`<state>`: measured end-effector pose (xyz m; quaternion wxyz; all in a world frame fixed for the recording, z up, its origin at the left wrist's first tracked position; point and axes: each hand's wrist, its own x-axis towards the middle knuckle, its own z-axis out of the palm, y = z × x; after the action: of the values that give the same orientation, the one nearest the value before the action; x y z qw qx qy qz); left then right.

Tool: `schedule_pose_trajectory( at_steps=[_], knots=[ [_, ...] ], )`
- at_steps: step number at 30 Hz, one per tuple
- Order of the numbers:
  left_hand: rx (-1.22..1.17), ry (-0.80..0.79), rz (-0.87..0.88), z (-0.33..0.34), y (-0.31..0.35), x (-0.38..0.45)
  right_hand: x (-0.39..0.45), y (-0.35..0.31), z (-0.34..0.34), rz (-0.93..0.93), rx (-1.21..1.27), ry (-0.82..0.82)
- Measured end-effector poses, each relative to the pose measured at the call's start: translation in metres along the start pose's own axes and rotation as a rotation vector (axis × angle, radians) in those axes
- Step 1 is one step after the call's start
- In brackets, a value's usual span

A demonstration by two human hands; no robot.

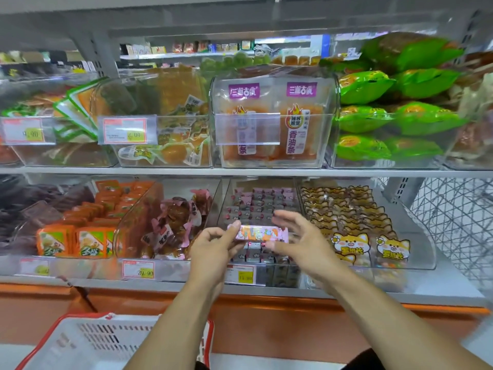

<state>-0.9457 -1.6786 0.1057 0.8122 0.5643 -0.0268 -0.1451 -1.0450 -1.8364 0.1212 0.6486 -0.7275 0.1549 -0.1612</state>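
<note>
Basket [80,343] nearest, at my 7 o'clock. Left hand [213,247] pinches the pink snack packet [257,233] at its 9 o'clock end; right hand [301,244] is at its 3 o'clock, fingers spread wide, contact unclear. Packet is held level, just below centre, with the clear bin [223,200] at its 12 o'clock.
</note>
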Motion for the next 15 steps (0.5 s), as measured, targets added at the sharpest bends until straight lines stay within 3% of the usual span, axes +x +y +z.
schedule_pose_trajectory(
  at_steps=[4,15],
  knots=[
    [0.019,-0.016,0.015,0.0031,-0.0018,0.0001,0.0012,0.0069,0.0028,-0.064,-0.118,0.040],
    [0.028,-0.161,-0.038,0.0033,-0.0002,-0.0015,0.0042,0.0038,-0.0046,0.065,0.190,0.071]
  ],
)
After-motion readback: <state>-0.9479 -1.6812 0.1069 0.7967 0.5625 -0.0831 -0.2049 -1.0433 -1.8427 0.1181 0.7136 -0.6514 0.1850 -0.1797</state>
